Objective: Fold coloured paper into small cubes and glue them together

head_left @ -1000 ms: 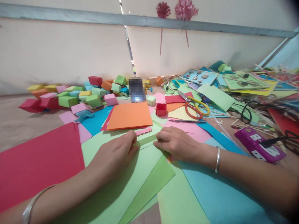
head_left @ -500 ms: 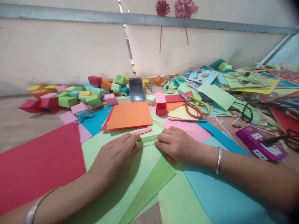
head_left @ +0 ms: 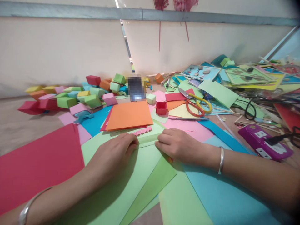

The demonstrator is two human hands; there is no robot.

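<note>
A light green folded paper strip (head_left: pixel 148 139) stretches between my two hands. My left hand (head_left: pixel 118 150) is closed at the strip's left end, fingers curled with the thumb tucked beneath. At the other end my right hand (head_left: pixel 175 144) pinches the strip, fingers bent together. Beneath them lie large light green sheets (head_left: pixel 112 190) and a darker green sheet (head_left: pixel 150 190). Just beyond the strip is a small pink zigzag-folded paper (head_left: pixel 142 131), close to my left fingertips. Behind that sits a stack of orange sheets (head_left: pixel 130 115). A small red paper box (head_left: pixel 161 108) stands beside the stack.
Several coloured paper blocks (head_left: pixel 67 102) crowd the back left. Scissors (head_left: pixel 195 103) lie on paper at right, near a purple power strip (head_left: pixel 264 142) with a black cable. A red sheet (head_left: pixel 42 162) covers the left side. Framed pebble pictures (head_left: pixel 201 72) are piled at the back right.
My left hand has drawn slightly left along the strip and its fingers are more curled. The right hand stays at its end. The camera view has shifted a little.
</note>
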